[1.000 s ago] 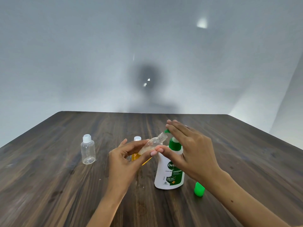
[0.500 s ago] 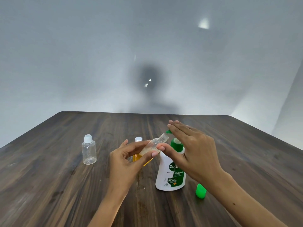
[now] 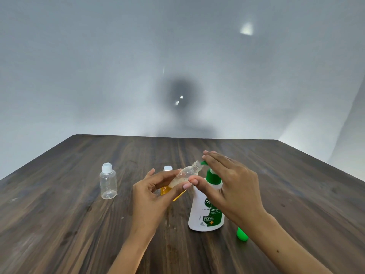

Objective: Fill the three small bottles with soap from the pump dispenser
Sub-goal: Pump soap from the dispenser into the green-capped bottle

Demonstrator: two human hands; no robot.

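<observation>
My left hand [image 3: 156, 194] grips a small clear bottle [image 3: 186, 174], tilted with its open neck at the green spout of the pump dispenser [image 3: 205, 212]. Orange soap lies in its lower part. My right hand [image 3: 231, 186] rests flat on the pump head, fingers straight, the thumb touching the tilted bottle. A second small bottle [image 3: 167, 168] with a white cap and orange soap stands behind my left hand, mostly hidden. A third small bottle [image 3: 108, 181], clear, empty and capped white, stands upright at the left.
A small green cap [image 3: 242, 234] lies on the dark wooden table [image 3: 59, 224] right of the dispenser, partly behind my right wrist. A pale wall stands beyond the table's far edge.
The pump head has risen a little under my right hand. The tilted bottle stays at the spout; nothing else moved.
</observation>
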